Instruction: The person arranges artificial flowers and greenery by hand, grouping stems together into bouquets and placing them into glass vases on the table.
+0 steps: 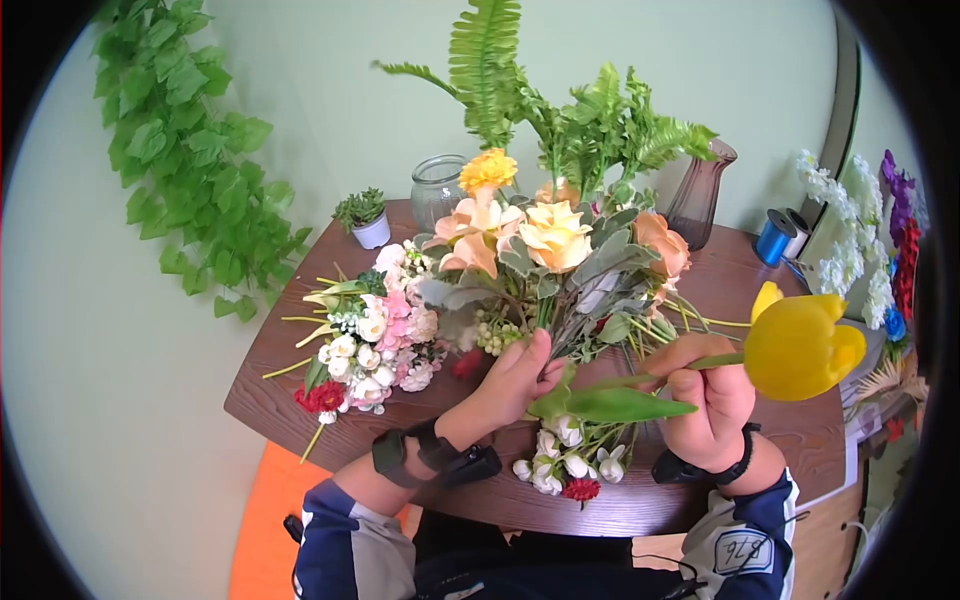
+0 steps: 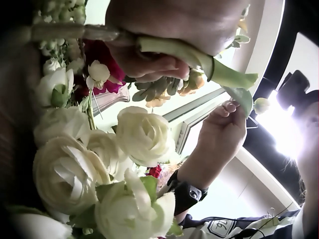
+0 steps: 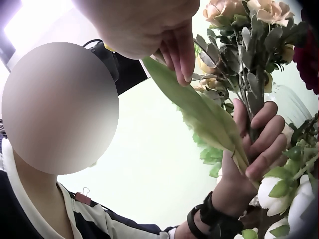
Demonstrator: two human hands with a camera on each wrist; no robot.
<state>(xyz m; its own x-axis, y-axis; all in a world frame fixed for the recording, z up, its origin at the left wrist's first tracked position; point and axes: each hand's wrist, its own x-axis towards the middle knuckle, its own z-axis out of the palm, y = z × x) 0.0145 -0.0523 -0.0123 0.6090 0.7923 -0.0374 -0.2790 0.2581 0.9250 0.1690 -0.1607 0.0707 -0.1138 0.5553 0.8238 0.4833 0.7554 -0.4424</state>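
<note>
My left hand [image 1: 515,375] grips the bouquet [image 1: 545,250] stems at frame centre above the surface [image 1: 760,290]. My right hand [image 1: 710,395] pinches the yellow tulip [image 1: 800,345] at right; I'd best slide its stem in parallel, keeping the leaf [image 1: 620,403] clear.

Bright even daylight, fisheye black corners, wrist views backlit, glaring, blurred

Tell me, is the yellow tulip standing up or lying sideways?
Sideways. The right hand holds the yellow tulip by its stem, bloom pointing right.
</note>
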